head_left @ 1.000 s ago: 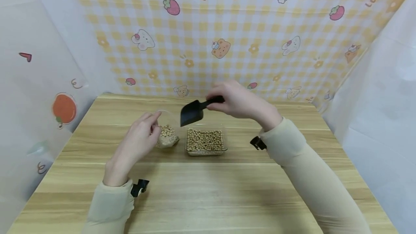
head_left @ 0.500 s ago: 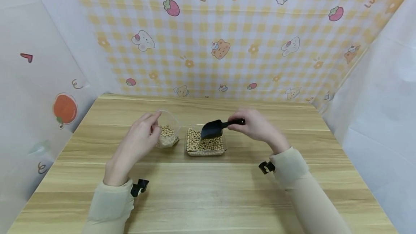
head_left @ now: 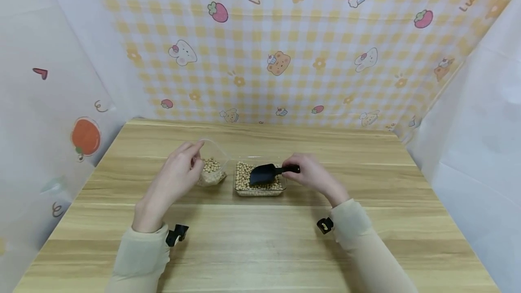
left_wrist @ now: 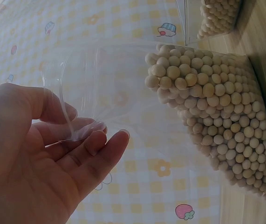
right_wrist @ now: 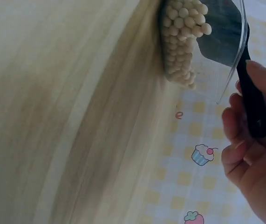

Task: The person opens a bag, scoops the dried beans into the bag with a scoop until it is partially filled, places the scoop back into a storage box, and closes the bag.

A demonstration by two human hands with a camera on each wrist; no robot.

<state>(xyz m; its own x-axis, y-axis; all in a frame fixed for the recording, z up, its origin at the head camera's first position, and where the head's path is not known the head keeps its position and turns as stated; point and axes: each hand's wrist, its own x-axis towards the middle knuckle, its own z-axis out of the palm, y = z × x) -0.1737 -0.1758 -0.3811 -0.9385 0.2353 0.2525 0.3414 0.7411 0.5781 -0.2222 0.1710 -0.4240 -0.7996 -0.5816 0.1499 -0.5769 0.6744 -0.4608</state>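
Note:
My left hand (head_left: 177, 173) pinches the open top edge of a clear plastic bag (left_wrist: 119, 70). Pale round soybeans (left_wrist: 226, 121) fill the bag's lower part, which stands on the table. In my right hand (head_left: 311, 173) is the handle of a black scoop (head_left: 263, 174); thumb and fingers grip it, as the right wrist view shows. The scoop's blade lies within the rim of a clear rectangular container (head_left: 260, 194), over the soybeans (head_left: 243, 173) there. Through the container's wall in the right wrist view, the dark blade (right_wrist: 221, 37) shows beside the beans.
The wooden table (head_left: 248, 243) extends in front of the container and bag. A yellow checked cloth (head_left: 252, 35) hangs behind it, with white sheets (head_left: 476, 116) at both sides. Each wrist carries a small black camera mount (head_left: 324, 225).
The scoop has come down from above the gap between bag and container, moving right and into the container over the beans. My left hand keeps holding the bag in place.

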